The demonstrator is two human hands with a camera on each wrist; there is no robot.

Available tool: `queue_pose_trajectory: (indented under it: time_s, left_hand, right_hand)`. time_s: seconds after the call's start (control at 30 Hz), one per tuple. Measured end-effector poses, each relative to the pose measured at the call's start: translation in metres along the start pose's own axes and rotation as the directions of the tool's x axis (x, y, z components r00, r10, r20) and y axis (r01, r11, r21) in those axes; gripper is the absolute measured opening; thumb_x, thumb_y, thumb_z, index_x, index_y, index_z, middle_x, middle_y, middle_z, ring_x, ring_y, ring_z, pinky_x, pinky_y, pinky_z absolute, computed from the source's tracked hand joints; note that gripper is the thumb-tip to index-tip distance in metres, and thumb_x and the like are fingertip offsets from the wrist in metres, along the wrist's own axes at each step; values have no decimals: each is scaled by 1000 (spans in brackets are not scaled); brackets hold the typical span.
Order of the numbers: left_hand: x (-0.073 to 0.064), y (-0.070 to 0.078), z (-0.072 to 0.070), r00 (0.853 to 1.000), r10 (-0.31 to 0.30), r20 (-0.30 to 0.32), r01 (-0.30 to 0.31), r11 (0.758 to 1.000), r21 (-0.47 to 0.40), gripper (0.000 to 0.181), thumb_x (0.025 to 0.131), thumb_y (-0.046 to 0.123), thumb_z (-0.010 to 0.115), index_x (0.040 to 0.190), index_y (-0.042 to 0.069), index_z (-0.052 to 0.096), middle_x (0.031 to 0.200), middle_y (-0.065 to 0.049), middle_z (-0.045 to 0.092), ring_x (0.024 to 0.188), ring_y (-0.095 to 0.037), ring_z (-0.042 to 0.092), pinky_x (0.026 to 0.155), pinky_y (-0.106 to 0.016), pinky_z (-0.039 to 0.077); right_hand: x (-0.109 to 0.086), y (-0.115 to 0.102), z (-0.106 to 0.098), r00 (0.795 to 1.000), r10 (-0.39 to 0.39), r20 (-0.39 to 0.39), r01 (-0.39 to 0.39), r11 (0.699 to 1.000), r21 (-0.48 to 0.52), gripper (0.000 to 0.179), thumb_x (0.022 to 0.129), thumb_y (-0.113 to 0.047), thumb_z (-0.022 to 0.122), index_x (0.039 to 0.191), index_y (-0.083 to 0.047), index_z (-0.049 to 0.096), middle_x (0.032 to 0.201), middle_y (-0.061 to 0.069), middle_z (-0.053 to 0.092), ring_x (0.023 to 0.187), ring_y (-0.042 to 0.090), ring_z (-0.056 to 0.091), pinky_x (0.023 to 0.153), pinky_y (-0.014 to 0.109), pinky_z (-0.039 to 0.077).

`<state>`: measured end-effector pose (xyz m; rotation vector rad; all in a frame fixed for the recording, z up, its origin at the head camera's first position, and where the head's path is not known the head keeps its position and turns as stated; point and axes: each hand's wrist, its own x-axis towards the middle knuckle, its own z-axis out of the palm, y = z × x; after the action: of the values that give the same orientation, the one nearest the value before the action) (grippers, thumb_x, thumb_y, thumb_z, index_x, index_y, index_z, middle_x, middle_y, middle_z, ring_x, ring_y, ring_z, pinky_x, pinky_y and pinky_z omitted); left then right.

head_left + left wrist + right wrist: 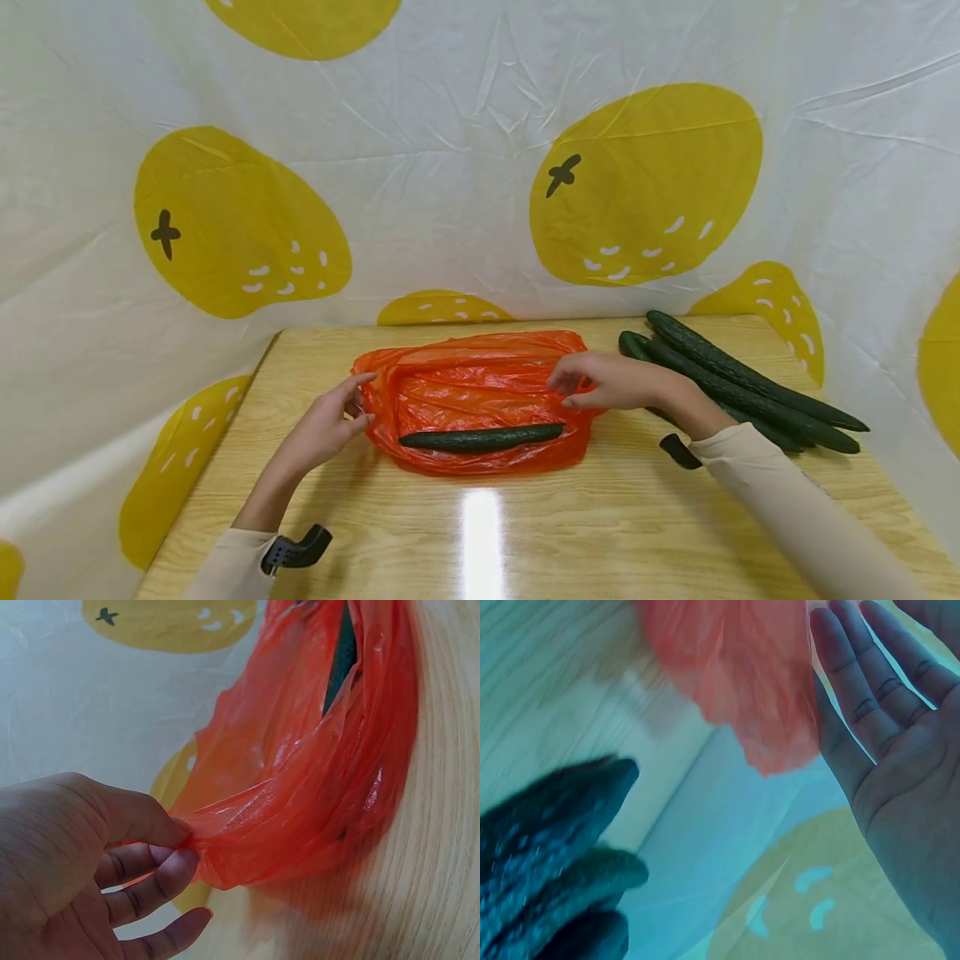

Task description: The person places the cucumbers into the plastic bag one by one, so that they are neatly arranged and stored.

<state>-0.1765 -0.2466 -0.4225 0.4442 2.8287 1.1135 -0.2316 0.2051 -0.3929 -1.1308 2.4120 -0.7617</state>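
A red plastic bag [472,392] lies spread on the table, its mouth facing up. Along its near side lies one dark green cucumber [482,438]; in the left wrist view only a strip of that cucumber [342,664] shows between the folds. My left hand [330,423] pinches the bag's left edge between thumb and forefinger, the other fingers loosely bent. Over the bag's right edge is my right hand [611,382]. In the right wrist view its fingers [870,682] are fairly straight beside the red film, and its thumb is mostly out of frame.
Several more cucumbers [738,387] lie in a pile at the right of the wooden table [600,533]. A white cloth [442,225] printed with yellow fruit hangs behind the table and along its sides. Black straps [296,550] sit at both wrists.
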Motion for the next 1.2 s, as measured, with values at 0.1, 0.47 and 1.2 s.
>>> queue_pose_trajectory:
  time_s: [0.1,0.47,1.2]
  left_hand:
    - [0,0,0,1000,4,0,-4,1000,4,63,90,-5,68,149,1,45,92,-6,59,84,-18,60,66,-26,53]
    - [1,-3,-1,1000,6,4,-6,1000,2,64,89,-7,67,149,0,44,91,-7,57,83,-20,57,64,-26,51]
    - [-1,-4,-1,1000,3,0,-3,1000,-18,64,90,-6,68,149,1,44,91,-7,58,83,-20,56,64,-26,51]
  right_hand:
    - [-10,4,-7,1000,-8,-22,9,1000,10,22,99,-21,68,121,-19,66,113,-6,67,102,12,64,90,43,55]
    - [-44,17,-31,996,4,-93,-2,1000,16,24,101,-19,65,123,-11,67,114,2,70,102,13,67,90,38,56]
    - [-101,49,-21,964,209,-164,-229,967,-116,34,94,-31,74,118,-7,67,107,2,67,90,10,67,80,37,57]
